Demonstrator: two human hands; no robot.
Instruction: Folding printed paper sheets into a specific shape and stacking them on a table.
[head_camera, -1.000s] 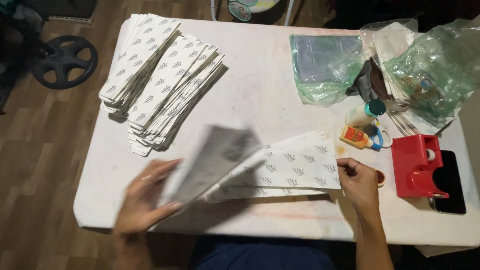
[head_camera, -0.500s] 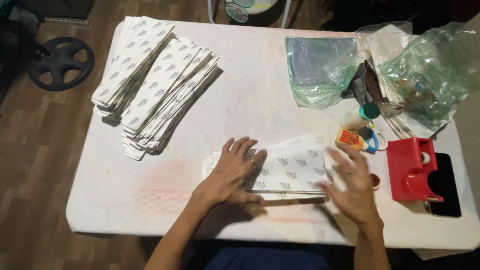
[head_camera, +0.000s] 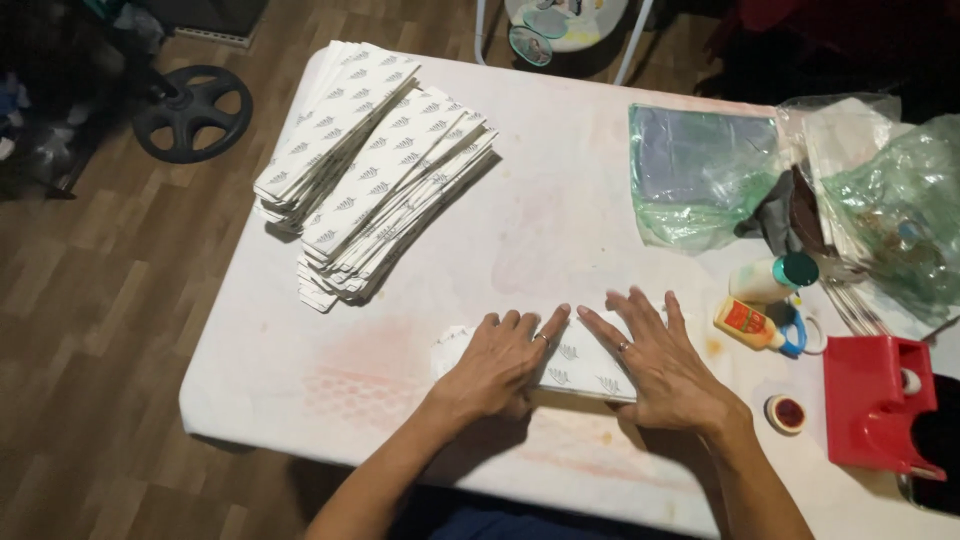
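White table (head_camera: 560, 220): both hands, L hand (head_camera: 497, 362) & R hand (head_camera: 665, 362), flat on printed paper (head_camera: 585, 365).

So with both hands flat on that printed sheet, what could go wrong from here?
1. The left hand and right hand press the folded printed sheet close to the table's near edge; a slip could skew the crease.
2. The glue bottle lies just past the right hand, so a sweep outward might knock it.
3. The fanned stack of sheets leans unevenly and might slide.
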